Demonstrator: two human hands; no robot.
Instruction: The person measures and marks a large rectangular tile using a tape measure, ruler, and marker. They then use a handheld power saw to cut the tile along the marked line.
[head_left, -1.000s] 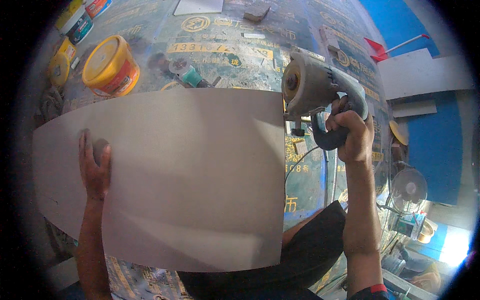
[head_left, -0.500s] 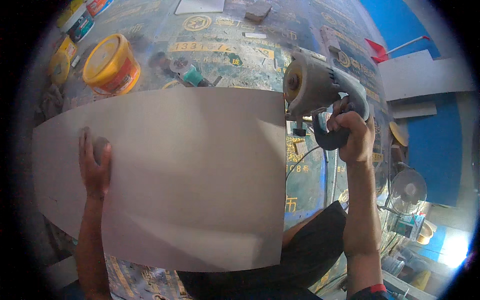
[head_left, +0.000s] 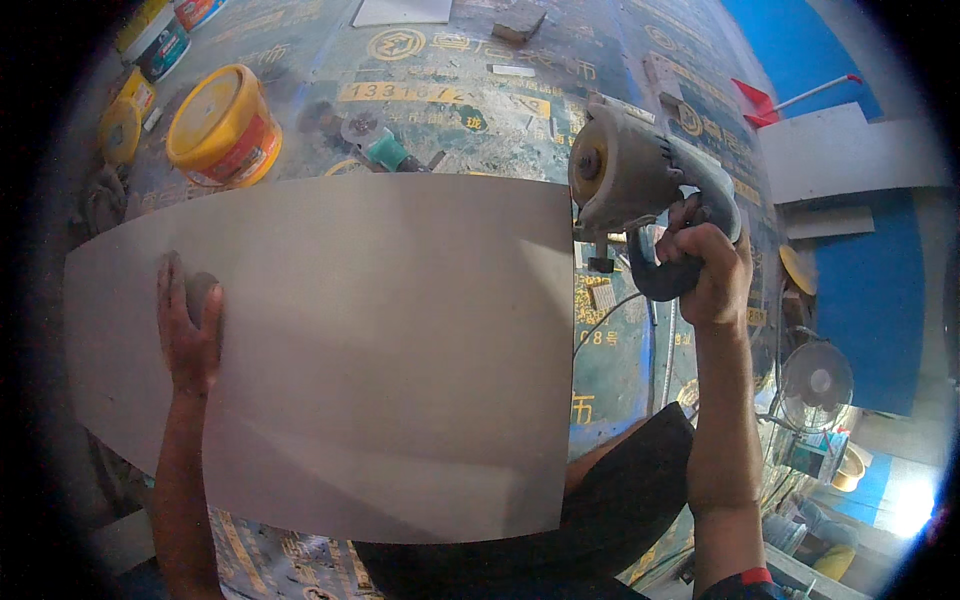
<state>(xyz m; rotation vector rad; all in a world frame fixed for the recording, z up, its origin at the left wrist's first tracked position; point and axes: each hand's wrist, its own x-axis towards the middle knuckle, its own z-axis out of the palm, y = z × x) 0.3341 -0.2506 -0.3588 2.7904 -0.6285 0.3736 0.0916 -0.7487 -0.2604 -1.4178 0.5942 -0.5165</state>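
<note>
A large, smooth, pale tile point(head_left: 400, 340) lies across the middle and left, near my knees. On its left part my left hand point(head_left: 190, 335) rests flat, fingers stretched out and thumb apart. My right hand point(head_left: 715, 265) is wrapped round the black handle of a grey handheld power cutter point(head_left: 635, 170). The cutter is at the tile's far right corner, its round housing facing left. Its blade is not plainly visible, and I cannot tell whether it touches the tile.
Beyond the tile lie a green-and-grey angle grinder point(head_left: 380, 145) and a yellow bucket point(head_left: 220, 130). A power cord point(head_left: 605, 318) runs along the tile's right side. At right stand a fan point(head_left: 818, 385) and a red dustpan point(head_left: 755, 102). Printed green sheeting point(head_left: 620, 385) covers the floor.
</note>
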